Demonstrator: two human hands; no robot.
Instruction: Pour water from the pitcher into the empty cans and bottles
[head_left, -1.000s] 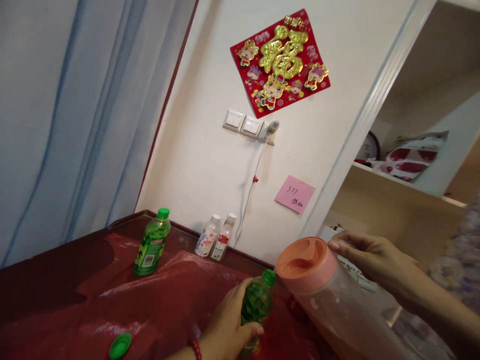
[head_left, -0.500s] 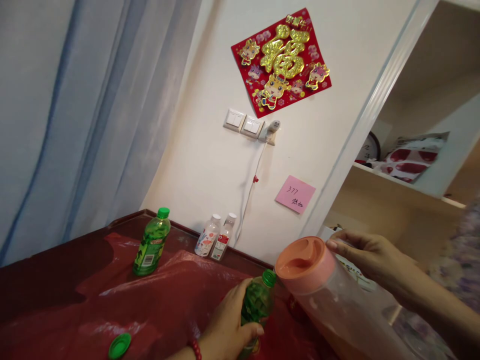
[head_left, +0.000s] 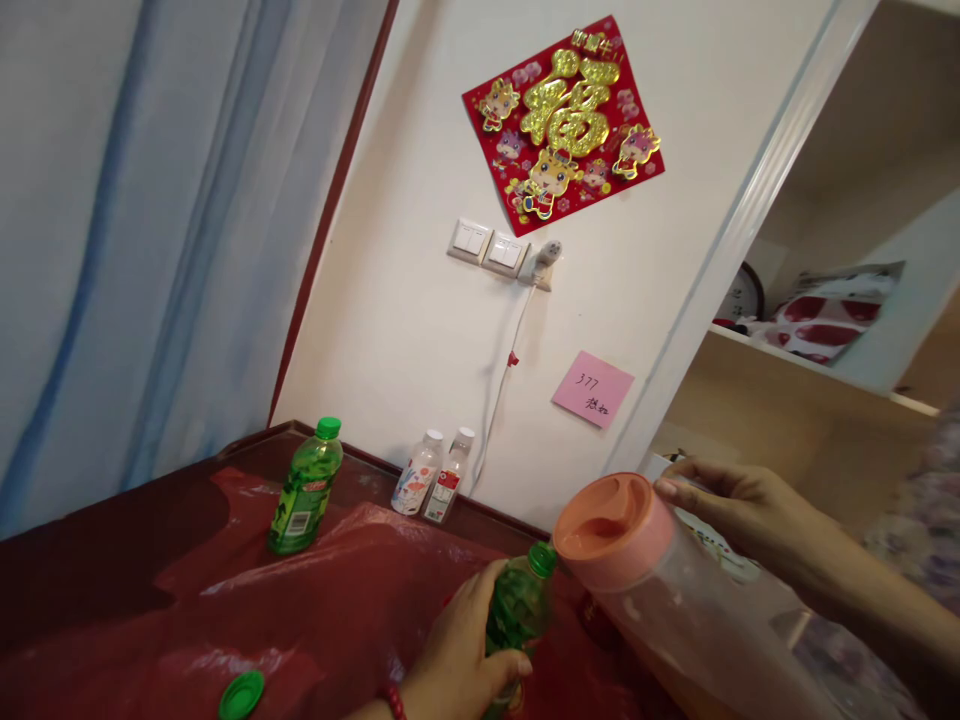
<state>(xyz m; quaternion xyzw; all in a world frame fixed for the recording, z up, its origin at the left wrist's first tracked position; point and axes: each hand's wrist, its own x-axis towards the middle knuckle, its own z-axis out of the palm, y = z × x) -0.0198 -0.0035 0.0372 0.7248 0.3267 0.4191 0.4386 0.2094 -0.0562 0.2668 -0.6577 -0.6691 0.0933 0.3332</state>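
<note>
My left hand (head_left: 457,650), with a red bead bracelet at the wrist, is wrapped round a green plastic bottle (head_left: 519,605). A green ring shows at the bottle's neck; whether its mouth is uncapped is hard to make out. Just right of that neck, the orange lid (head_left: 611,530) of a clear plastic pitcher (head_left: 720,620) leans over, close to or touching the bottle. The pitcher lies steeply tilted, with orange-tinted liquid low in it. Behind the lid, my right hand (head_left: 720,500) is closed on the pitcher's handle, which is mostly hidden. A loose green cap (head_left: 241,694) lies on the table.
Another capped green bottle (head_left: 305,490) stands at the left on the red-covered table (head_left: 330,620). Two small white-capped bottles (head_left: 431,475) stand by the wall. A white cord (head_left: 501,380) hangs from a socket. Shelves (head_left: 825,375) are at the right, and a curtain (head_left: 172,250) at the left.
The curtain has shifted left, baring a dark red strip along the wall. Both hands, the bottle and the tilted pitcher keep nearly the same places; the view has shifted slightly.
</note>
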